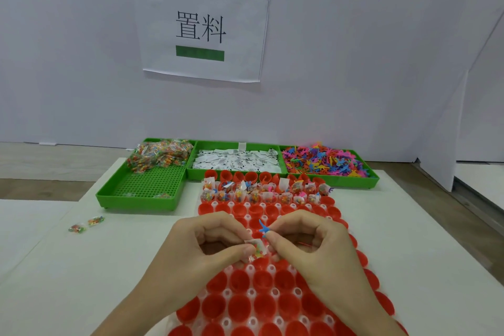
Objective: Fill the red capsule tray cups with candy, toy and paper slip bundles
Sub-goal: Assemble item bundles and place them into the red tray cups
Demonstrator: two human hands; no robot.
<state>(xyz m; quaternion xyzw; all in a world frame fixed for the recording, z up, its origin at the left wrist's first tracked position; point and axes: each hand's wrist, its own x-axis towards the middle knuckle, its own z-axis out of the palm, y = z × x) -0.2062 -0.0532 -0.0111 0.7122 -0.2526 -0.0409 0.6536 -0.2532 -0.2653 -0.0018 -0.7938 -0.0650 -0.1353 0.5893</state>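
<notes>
From the head camera, your left hand [215,243] and right hand [305,240] meet over the middle of the red capsule tray [261,292], fingers curled in. Your left thumb and forefinger pinch a small candy packet [257,248] with a bit of white slip against it; your right fingertips pinch a blue toy [263,228] just above that packet, touching it. The tray runs from the table's near edge toward the far side, and its cups near the far end already carry bundles [261,191] (the first rows below them sit bare red). Along the table's far edge stand three green bins: candy packets [161,154] at left, paper slips [237,161] in the middle, coloured toys [324,159] at right. Two loose packets [86,224] lie near the table's left edge.
</notes>
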